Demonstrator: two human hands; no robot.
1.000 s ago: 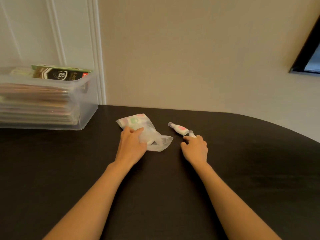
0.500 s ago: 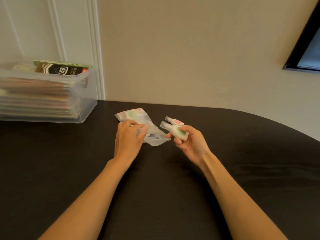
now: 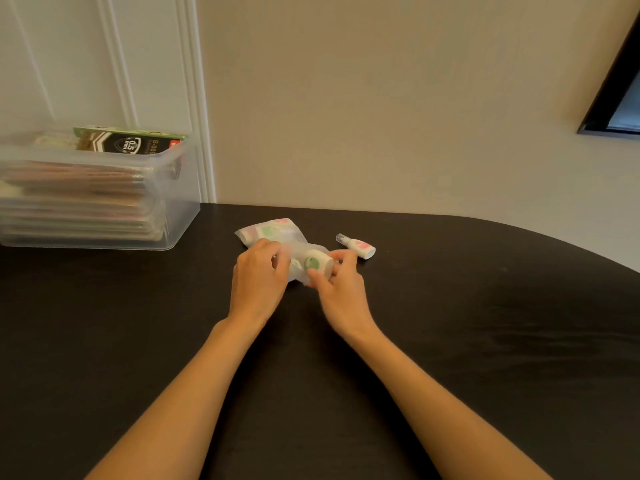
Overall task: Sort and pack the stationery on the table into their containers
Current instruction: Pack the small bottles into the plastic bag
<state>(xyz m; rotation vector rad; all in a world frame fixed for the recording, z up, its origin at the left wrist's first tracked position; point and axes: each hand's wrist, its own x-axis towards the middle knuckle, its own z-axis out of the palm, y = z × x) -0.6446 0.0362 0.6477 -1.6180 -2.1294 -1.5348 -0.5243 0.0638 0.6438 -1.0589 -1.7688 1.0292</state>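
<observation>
Your right hand (image 3: 341, 289) fingers pinch the small white tape roller with a green spot (image 3: 317, 263). Your left hand (image 3: 260, 280) fingers grip the thin see-through plastic bag (image 3: 277, 233) on the dark bench (image 3: 485, 341).

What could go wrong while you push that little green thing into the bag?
1. The bag is thin and floppy; the left hand holds only its mouth, so the opening could fold shut and block the green tape.
2. The right hand grips the tape by its end, so it might slip out.
3. The pink tape lies just beyond the right hand; a bump could send it rolling over the table.
</observation>
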